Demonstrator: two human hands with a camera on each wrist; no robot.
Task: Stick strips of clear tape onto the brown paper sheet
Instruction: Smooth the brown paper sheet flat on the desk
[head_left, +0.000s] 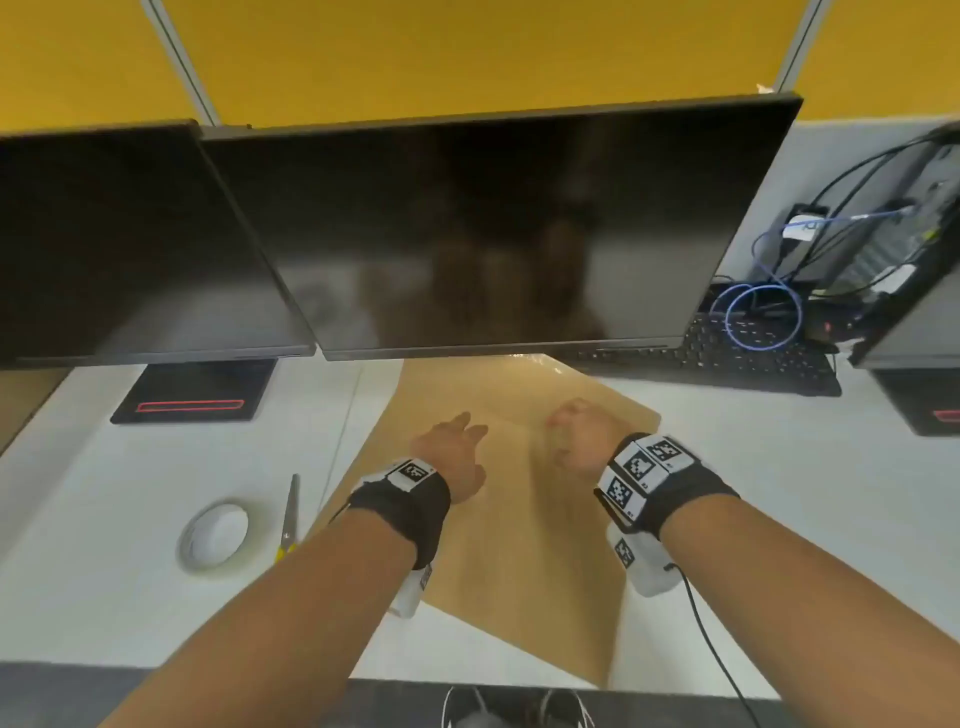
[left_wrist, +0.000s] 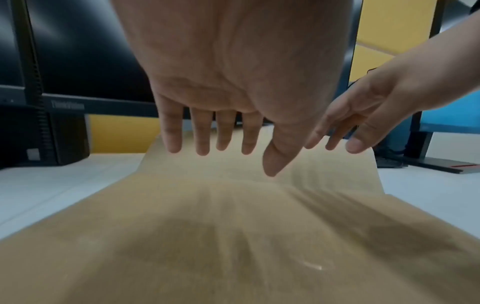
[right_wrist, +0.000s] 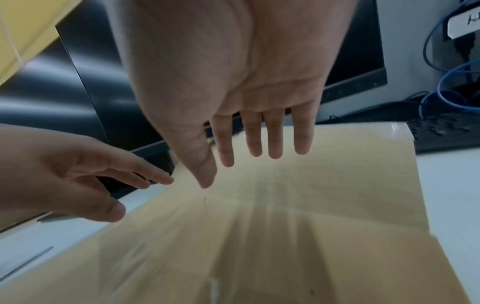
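Note:
The brown paper sheet (head_left: 519, 545) lies slanted on the white desk, its far end reaching under the middle monitor. Both hands hover just above its far half with straight, spread fingers and hold nothing. My left hand (head_left: 457, 447) is over the sheet's left part, its fingers (left_wrist: 202, 142) pointing at the monitor. My right hand (head_left: 576, 436) is beside it on the right, its fingers (right_wrist: 262, 144) also straight. A faint glossy strip of clear tape (head_left: 545, 364) shows near the sheet's far edge. The roll of clear tape (head_left: 218, 535) lies on the desk to the left.
Scissors with a yellow handle (head_left: 290, 519) lie between the roll and the sheet. Two dark monitors (head_left: 493, 234) stand behind, one with a black base (head_left: 192, 389). A black keyboard (head_left: 727, 358), blue cables (head_left: 763, 317) and a computer case (head_left: 914, 249) fill the right back.

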